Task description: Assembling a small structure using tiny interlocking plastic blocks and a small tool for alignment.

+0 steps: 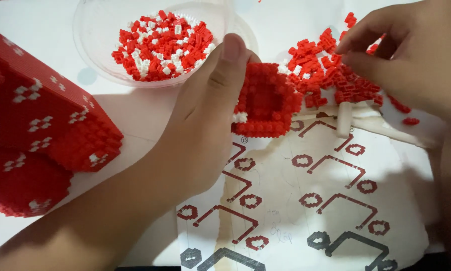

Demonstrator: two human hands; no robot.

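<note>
- Left hand (205,115): closed around a small red brick assembly (265,103), thumb pressed on its far-left edge, remaining fingers hidden beneath. The assembly is ring-shaped with a sunken middle and a few white bricks at its near-left corner; it is held just above the far edge of the instruction sheet (306,200), centre of scene.
- Right hand (411,60): at far right, fingertips pinched together over the loose brick pile (331,75). Whether a brick sits between the fingertips cannot be told; they touch the pile's far edge.
- Loose brick pile: mostly red with some white, lying on a white surface just right of the held assembly.
- Clear bowl (92,60): far centre-left, holding mixed red and white bricks, just beyond the left thumb.
- Large red built structure (40,130): left side, white diamond patterns on its faces, well apart from both hands.
- Instruction sheet: worn, printed with red and black hexagon diagrams, near centre to right.
</note>
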